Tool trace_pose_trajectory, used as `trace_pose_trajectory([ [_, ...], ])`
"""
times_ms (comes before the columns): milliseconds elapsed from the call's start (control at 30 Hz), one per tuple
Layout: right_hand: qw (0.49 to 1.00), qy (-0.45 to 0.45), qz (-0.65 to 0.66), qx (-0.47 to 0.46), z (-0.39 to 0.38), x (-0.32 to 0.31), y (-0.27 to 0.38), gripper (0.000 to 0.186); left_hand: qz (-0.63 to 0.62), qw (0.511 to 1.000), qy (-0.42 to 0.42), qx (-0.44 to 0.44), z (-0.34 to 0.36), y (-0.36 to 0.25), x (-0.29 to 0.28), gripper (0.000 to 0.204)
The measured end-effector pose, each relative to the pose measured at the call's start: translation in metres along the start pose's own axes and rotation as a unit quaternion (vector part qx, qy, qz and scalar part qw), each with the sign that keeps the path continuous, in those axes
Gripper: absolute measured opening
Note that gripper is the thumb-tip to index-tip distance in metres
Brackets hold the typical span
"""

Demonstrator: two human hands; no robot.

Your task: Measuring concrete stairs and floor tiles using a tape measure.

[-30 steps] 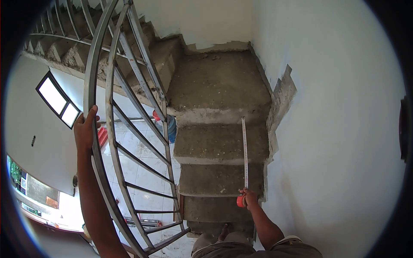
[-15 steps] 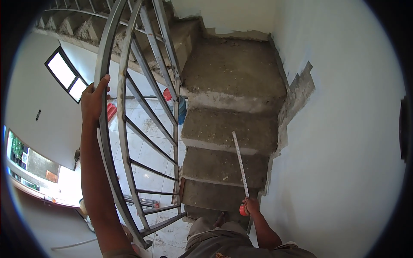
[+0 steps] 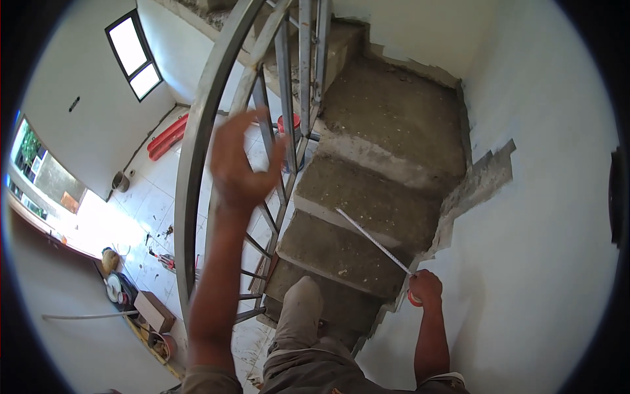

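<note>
The right hand (image 3: 426,287) is closed around a red tape measure (image 3: 414,299), its case protruding at the hand's lower left. This grip likely steadies the near end of the extended blade (image 3: 374,240), which slants up-left from the hand over the concrete steps (image 3: 328,253). The left hand (image 3: 235,176), blurred, is spread wide and appears unloaded. The metal railing (image 3: 189,164) runs just left of it; whether they touch cannot be determined.
</note>
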State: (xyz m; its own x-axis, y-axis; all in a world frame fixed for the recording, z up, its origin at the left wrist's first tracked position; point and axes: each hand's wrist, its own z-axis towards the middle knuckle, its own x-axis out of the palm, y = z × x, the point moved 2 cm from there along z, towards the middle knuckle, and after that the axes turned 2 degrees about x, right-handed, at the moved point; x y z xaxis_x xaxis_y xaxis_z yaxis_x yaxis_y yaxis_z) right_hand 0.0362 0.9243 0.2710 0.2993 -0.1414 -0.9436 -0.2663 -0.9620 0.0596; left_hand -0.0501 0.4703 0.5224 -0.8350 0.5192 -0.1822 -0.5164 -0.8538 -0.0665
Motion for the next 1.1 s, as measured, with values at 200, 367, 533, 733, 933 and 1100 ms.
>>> trace_pose_trajectory([
  [200,0.978,-0.038,-0.159,-0.127,0.04,-0.104,0.092,0.028,-0.215,0.893,0.328,-0.221,-0.172,-0.091,0.095,0.051],
  [367,0.934,-0.078,-0.262,-0.231,0.048,-0.188,0.175,0.016,-0.208,0.908,0.328,-0.16,-0.176,-0.094,0.16,0.04],
  [533,0.85,-0.124,-0.365,-0.359,0.034,-0.287,0.235,0.015,-0.226,0.912,0.305,-0.158,-0.142,-0.074,0.177,0.031],
  [733,0.866,-0.173,-0.405,-0.235,-0.03,-0.478,0.23,0.024,-0.177,0.94,0.196,-0.216,-0.106,-0.036,0.199,0.029],
  [933,0.896,-0.372,-0.216,-0.108,-0.093,-0.634,0.17,0.024,-0.137,0.916,0.258,-0.276,-0.127,0.0,0.24,0.03],
  [1100,0.825,-0.458,-0.247,-0.22,-0.046,-0.665,0.126,0.014,-0.055,0.928,0.231,-0.286,-0.12,0.031,0.285,0.025],
])
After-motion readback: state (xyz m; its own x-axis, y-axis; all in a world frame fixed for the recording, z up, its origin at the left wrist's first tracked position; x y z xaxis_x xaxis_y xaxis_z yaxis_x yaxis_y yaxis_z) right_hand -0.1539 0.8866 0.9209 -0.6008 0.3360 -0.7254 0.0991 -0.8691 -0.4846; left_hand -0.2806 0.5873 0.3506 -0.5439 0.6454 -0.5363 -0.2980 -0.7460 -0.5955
